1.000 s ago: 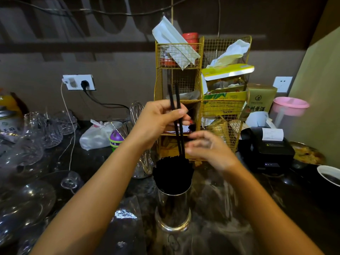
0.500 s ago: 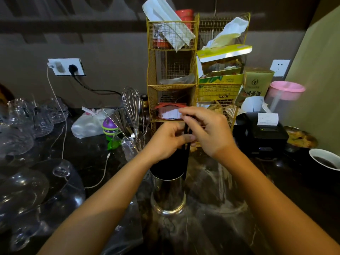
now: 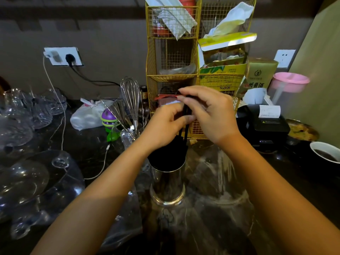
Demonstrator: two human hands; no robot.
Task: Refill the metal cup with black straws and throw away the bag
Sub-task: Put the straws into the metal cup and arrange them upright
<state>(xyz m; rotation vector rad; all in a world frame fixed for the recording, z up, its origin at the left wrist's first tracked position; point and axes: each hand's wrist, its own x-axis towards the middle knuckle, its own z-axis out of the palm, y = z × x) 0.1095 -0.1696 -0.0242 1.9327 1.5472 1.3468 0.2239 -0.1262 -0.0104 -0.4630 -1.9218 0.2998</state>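
Note:
A shiny metal cup (image 3: 167, 184) stands on the dark counter in the middle, packed with black straws (image 3: 166, 156). A couple of straws (image 3: 186, 129) stick up higher than the rest. My left hand (image 3: 165, 126) pinches them just above the bundle. My right hand (image 3: 209, 115) is right beside it, fingertips on the tops of the same raised straws. A clear plastic bag (image 3: 125, 230) lies crumpled on the counter at the cup's lower left, under my left forearm.
A yellow wire rack (image 3: 172, 57) with boxes stands right behind the cup. A glass jar with a whisk (image 3: 131, 100) sits to the left, with glassware (image 3: 27, 173) further left. A black receipt printer (image 3: 265, 126) and a bowl (image 3: 324, 153) are at the right.
The two raised straws have gone down into the cup with my left hand. My right hand came up and over to their tops. The view has moved closer to the counter.

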